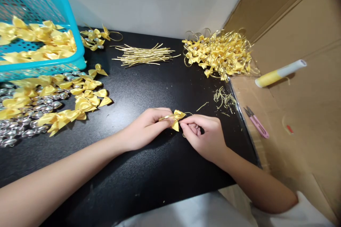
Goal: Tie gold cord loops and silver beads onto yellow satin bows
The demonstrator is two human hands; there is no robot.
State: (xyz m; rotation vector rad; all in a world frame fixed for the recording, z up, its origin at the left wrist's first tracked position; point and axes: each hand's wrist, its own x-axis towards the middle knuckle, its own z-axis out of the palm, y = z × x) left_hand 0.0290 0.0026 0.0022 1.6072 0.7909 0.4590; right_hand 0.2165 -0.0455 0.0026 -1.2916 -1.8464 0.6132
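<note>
My left hand (147,127) pinches a yellow ribbon bow (179,115) between thumb and fingers, above the front middle of the black table. A thin gold loop shows at the bow, partly covered by my fingers. My right hand (207,134) is closed at the bow's right side. Its thumb and fingertip press together on what looks like a thin gold cord end, too small to make out fully. A bit of gold cord curves above the right fingertips.
A turquoise basket (77,42) of yellow bows stands at left, with silver beads (16,127) and loose bows (85,103) before it. Gold ties (145,55) lie at the back. Finished-looking bows (218,53), cord scraps (223,98), pink snips (257,123) and a roll (279,73) are at right.
</note>
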